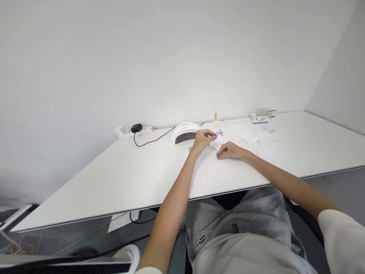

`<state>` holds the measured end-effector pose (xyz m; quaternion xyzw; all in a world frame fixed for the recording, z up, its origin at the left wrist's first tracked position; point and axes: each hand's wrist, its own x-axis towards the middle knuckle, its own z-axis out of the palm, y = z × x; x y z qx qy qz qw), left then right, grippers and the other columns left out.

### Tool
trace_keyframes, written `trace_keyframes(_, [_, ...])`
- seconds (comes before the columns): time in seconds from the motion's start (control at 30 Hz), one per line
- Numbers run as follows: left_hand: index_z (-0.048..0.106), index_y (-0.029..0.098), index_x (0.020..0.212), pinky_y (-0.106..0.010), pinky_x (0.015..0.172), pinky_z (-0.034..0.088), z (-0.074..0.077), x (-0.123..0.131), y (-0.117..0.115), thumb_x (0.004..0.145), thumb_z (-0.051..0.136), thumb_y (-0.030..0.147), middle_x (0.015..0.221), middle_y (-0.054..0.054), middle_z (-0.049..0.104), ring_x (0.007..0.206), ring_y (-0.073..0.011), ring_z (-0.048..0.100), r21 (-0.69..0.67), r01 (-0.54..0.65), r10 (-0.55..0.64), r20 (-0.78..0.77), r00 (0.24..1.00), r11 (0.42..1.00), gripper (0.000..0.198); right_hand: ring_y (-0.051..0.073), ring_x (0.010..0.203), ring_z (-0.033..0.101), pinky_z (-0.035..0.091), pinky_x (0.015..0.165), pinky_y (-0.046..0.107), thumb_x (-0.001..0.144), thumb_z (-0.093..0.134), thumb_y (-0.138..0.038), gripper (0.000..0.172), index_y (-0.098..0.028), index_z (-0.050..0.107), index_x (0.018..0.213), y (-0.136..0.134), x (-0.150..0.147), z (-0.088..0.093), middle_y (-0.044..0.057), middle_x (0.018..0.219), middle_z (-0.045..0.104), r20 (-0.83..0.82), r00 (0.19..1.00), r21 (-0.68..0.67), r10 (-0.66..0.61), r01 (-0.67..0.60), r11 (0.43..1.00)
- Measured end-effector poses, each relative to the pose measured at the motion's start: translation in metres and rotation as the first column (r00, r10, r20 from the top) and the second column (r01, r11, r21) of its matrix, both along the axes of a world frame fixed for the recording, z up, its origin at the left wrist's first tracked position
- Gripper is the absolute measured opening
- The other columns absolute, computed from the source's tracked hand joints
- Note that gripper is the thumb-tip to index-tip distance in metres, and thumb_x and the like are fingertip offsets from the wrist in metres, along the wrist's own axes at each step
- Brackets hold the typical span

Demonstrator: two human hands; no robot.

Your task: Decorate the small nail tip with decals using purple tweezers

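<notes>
My left hand (202,140) is closed in a pinch on a thin purple stick-like tool (217,133). A small silvery piece (221,132) shows at the tool's far end; whether the two touch, I cannot tell. Just above the table, my right hand (230,150) pinches a small dark grey piece (218,155), too small to name. Between the hands lies a white sheet (218,143) with rows of small marks. A white arched nail lamp (185,128) stands behind my left hand, and a tan scrap (190,148) is partly hidden by that wrist.
A pale nail polish bottle (216,121) stands near the wall. Small open boxes (260,117) and several white cards (266,146) are on the right of the table (119,179). A black adapter (136,128) sits in a power strip (145,130), its cable running toward the lamp.
</notes>
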<state>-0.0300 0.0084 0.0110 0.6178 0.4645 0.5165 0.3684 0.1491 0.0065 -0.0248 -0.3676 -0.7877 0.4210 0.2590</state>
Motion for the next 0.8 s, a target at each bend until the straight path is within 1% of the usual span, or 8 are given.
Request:
trace_keyframes(0.13, [0.066, 0.014, 0.067, -0.022, 0.047, 0.032, 0.001, 0.000, -0.001, 0.056, 0.074, 0.028, 0.064, -0.001, 0.059, 0.053, -0.0071, 0.041, 0.000, 0.001, -0.001, -0.009, 1.000, 1.000, 0.019, 0.012, 0.061, 0.051, 0.040, 0.060, 0.027, 0.059, 0.077, -0.035, 0.024, -0.016, 0.074, 0.073, 0.002, -0.001, 0.000, 0.002, 0.068, 0.065, -0.048, 0.999, 0.055, -0.016, 0.019, 0.998])
trace_keyframes(0.23, [0.067, 0.014, 0.067, -0.022, 0.047, 0.030, 0.002, 0.001, -0.002, 0.057, 0.075, 0.029, 0.059, 0.000, 0.056, 0.052, -0.0070, 0.040, 0.007, -0.014, 0.014, -0.004, 1.000, 1.000, 0.020, 0.013, 0.064, 0.055, 0.043, 0.061, 0.027, 0.059, 0.077, -0.033, 0.021, -0.017, 0.073, 0.072, 0.008, 0.004, 0.006, 0.004, 0.075, 0.068, -0.151, 0.983, 0.093, -0.102, 0.117, 0.989])
trace_keyframes(0.33, [0.067, 0.015, 0.067, -0.022, 0.046, 0.030, 0.002, 0.002, -0.003, 0.057, 0.075, 0.032, 0.056, 0.001, 0.053, 0.051, -0.0077, 0.040, 0.029, -0.028, 0.028, 0.020, 0.999, 0.999, 0.021, 0.015, 0.070, 0.061, 0.048, 0.063, 0.027, 0.060, 0.077, -0.034, 0.023, -0.016, 0.072, 0.074, 0.017, 0.014, 0.014, 0.006, 0.081, 0.070, -0.322, 0.925, 0.067, -0.202, 0.235, 0.970])
trace_keyframes(0.43, [0.067, 0.015, 0.067, -0.023, 0.048, 0.032, 0.000, 0.002, -0.001, 0.059, 0.074, 0.033, 0.060, 0.000, 0.056, 0.054, -0.0088, 0.043, 0.053, -0.031, 0.029, 0.034, 0.999, 0.998, 0.021, 0.017, 0.071, 0.065, 0.052, 0.065, 0.029, 0.062, 0.076, -0.036, 0.025, -0.016, 0.069, 0.074, 0.024, 0.023, 0.019, 0.006, 0.078, 0.070, -0.458, 0.841, 0.028, -0.287, 0.337, 0.941])
trace_keyframes(0.5, [0.068, 0.016, 0.067, -0.024, 0.052, 0.035, -0.001, 0.002, 0.000, 0.061, 0.074, 0.033, 0.063, -0.001, 0.060, 0.058, -0.0101, 0.047, 0.081, -0.033, 0.032, 0.015, 0.999, 0.996, 0.020, 0.018, 0.069, 0.067, 0.054, 0.065, 0.030, 0.063, 0.076, -0.037, 0.025, -0.016, 0.068, 0.073, 0.025, 0.025, 0.020, 0.006, 0.076, 0.070, -0.511, 0.796, 0.035, -0.324, 0.396, 0.917])
trace_keyframes(0.6, [0.068, 0.016, 0.066, -0.025, 0.057, 0.039, -0.003, 0.004, 0.001, 0.063, 0.073, 0.033, 0.065, -0.002, 0.062, 0.062, -0.0115, 0.050, 0.124, -0.042, 0.047, -0.037, 0.998, 0.991, 0.018, 0.018, 0.069, 0.068, 0.056, 0.069, 0.032, 0.062, 0.076, -0.037, 0.025, -0.016, 0.068, 0.073, 0.024, 0.022, 0.019, 0.006, 0.076, 0.070, -0.522, 0.780, 0.052, -0.345, 0.434, 0.900])
trace_keyframes(0.7, [0.068, 0.015, 0.067, -0.025, 0.056, 0.038, -0.002, 0.007, -0.002, 0.064, 0.072, 0.033, 0.065, -0.002, 0.063, 0.060, -0.0112, 0.049, 0.148, -0.050, 0.064, -0.096, 0.993, 0.988, 0.018, 0.019, 0.073, 0.068, 0.057, 0.075, 0.035, 0.061, 0.076, -0.038, 0.026, -0.016, 0.070, 0.075, 0.021, 0.019, 0.017, 0.007, 0.079, 0.072, -0.488, 0.796, 0.067, -0.358, 0.443, 0.894])
trace_keyframes(0.8, [0.068, 0.015, 0.065, -0.025, 0.055, 0.037, 0.000, 0.010, -0.005, 0.064, 0.072, 0.032, 0.062, -0.002, 0.062, 0.057, -0.0109, 0.048, 0.163, -0.070, 0.093, -0.136, 0.986, 0.984, 0.017, 0.020, 0.076, 0.068, 0.057, 0.076, 0.036, 0.061, 0.076, -0.040, 0.028, -0.017, 0.070, 0.075, 0.020, 0.019, 0.017, 0.007, 0.083, 0.073, -0.478, 0.796, 0.086, -0.371, 0.463, 0.882])
